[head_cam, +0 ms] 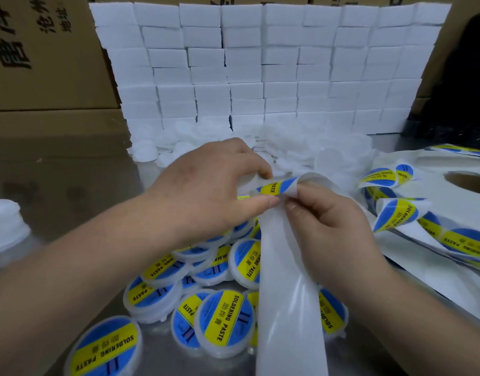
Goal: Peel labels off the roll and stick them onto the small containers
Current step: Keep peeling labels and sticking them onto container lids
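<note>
**Label half off its backing**

Label (277, 187), blue and yellow, sits mid-scene between both hands. Left hand (209, 185) pinches its free edge between thumb and forefinger. Right hand (331, 229) clamps the backing strip (282, 272), bending it back so the sticker lifts. Labelled containers (224, 322) pile up near, bare containers (176, 150) wait far, and the roll (455, 202) lies right.

Curled, pinching: left grip (206, 185), right grip (328, 229)

free: bare tabletop (79, 185) left | blocked: foam-block wall (268, 66) behind
</note>
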A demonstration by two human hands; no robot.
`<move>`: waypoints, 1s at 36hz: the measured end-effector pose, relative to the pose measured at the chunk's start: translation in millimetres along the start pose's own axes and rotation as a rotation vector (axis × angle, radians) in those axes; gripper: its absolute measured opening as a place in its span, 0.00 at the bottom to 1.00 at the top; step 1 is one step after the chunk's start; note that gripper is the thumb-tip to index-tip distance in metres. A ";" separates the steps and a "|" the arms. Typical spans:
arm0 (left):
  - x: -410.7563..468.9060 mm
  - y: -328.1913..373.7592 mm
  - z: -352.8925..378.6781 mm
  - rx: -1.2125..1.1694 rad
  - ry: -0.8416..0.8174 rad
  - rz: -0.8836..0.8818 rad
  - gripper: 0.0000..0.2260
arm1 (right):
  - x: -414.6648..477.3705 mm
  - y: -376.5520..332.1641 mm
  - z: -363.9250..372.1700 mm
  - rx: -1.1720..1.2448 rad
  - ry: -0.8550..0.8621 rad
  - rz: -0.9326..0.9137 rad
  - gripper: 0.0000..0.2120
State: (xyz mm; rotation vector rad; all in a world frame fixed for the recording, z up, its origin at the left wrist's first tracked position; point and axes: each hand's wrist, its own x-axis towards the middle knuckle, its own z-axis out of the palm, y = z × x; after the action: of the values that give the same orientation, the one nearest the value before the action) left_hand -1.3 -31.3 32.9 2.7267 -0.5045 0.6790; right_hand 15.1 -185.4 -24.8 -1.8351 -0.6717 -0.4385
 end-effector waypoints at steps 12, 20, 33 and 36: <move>8.6 -23.4 -8.7 -0.199 0.390 -0.344 0.09 | 0.3 -3.2 -3.2 0.085 0.137 0.025 0.31; 7.8 -28.8 -8.7 -0.238 0.446 -0.338 0.06 | -0.7 -7.2 -4.3 -0.077 0.207 -0.170 0.32; -3.4 -4.5 -10.2 -0.031 0.419 0.024 0.23 | 1.2 -15.9 -10.3 0.306 0.124 0.149 0.14; -3.8 -5.8 -12.2 -0.001 0.390 0.061 0.24 | 2.2 -14.8 -9.8 0.335 0.165 0.218 0.14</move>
State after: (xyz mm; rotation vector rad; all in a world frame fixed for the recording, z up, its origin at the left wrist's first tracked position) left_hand -6.9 -20.8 40.3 2.4923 -0.4904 1.1904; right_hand 7.6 -190.2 -9.3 -1.5148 -0.3987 -0.3073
